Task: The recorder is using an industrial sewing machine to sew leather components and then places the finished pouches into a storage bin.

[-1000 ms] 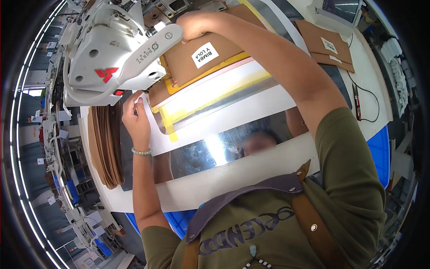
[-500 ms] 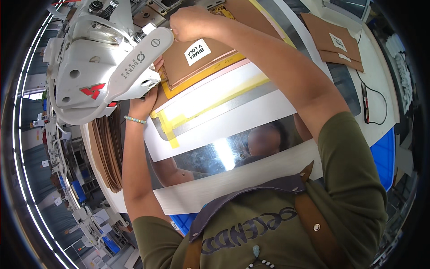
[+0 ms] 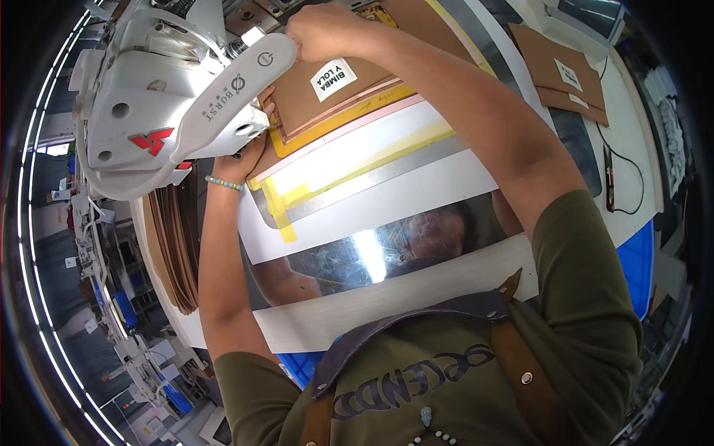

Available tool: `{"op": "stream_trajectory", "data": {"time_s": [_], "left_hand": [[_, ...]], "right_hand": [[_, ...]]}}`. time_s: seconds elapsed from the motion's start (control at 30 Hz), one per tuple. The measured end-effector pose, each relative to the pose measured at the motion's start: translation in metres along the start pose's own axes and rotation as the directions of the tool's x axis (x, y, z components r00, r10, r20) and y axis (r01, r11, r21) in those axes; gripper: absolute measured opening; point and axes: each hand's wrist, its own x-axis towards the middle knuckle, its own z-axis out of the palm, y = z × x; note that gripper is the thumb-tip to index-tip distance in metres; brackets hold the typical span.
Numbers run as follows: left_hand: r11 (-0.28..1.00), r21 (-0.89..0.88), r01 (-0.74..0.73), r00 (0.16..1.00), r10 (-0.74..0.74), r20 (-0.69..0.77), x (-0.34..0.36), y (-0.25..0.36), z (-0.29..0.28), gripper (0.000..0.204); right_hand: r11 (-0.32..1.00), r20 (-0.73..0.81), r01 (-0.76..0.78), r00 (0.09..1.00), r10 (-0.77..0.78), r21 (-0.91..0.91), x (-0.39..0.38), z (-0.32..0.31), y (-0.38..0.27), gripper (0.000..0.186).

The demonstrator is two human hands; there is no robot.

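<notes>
**Both hands on brown panel at sewing machine**

Nearest lies a shiny metal plate (image 3: 387, 253) on the white surface (image 3: 416, 297). Beyond it, the left hand (image 3: 249, 149) sits under the white sewing machine head (image 3: 171, 111), its fingers hidden. Farthest, the right hand (image 3: 327, 30) presses curled fingers onto the flat brown leather panel (image 3: 335, 89), which is edged with yellow tape.

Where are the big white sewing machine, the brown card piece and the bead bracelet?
White sewing machine (image 3: 149, 111), head view, on its side.
Brown card piece (image 3: 327, 100), head view, on its flat top.
Bead bracelet (image 3: 224, 183), head view, on the beads.
</notes>
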Motion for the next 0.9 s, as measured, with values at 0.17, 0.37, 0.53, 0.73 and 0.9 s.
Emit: {"op": "stream_trajectory", "data": {"time_s": [0.17,0.37,0.53,0.73,0.9], "left_hand": [[0.999,0.006,0.034,0.997,-0.034,-0.076,-0.006,-0.014,0.008,0.034],[0.826,-0.551,0.119,0.977,-0.196,-0.083,0.001,-0.046,0.029,0.042],[0.637,-0.76,0.126,0.964,-0.259,-0.057,0.019,-0.069,0.036,0.043],[0.68,-0.728,0.086,0.972,-0.217,-0.088,0.022,-0.096,0.042,0.051],[0.444,-0.893,0.075,0.971,-0.236,-0.036,0.02,-0.111,0.049,0.054]], "right_hand": [[0.989,-0.029,0.055,0.998,-0.051,0.137,-0.002,0.003,0.007,0.009],[0.977,-0.089,0.084,0.994,-0.068,0.195,0.002,0.017,-0.002,0.009],[0.941,-0.062,0.082,0.996,-0.065,0.327,0.004,0.012,0.003,0.011],[0.943,-0.027,0.068,0.998,-0.063,0.326,0.006,0.011,0.004,0.012],[0.947,-0.024,0.067,0.998,-0.063,0.313,0.006,0.012,0.005,0.012]]}}
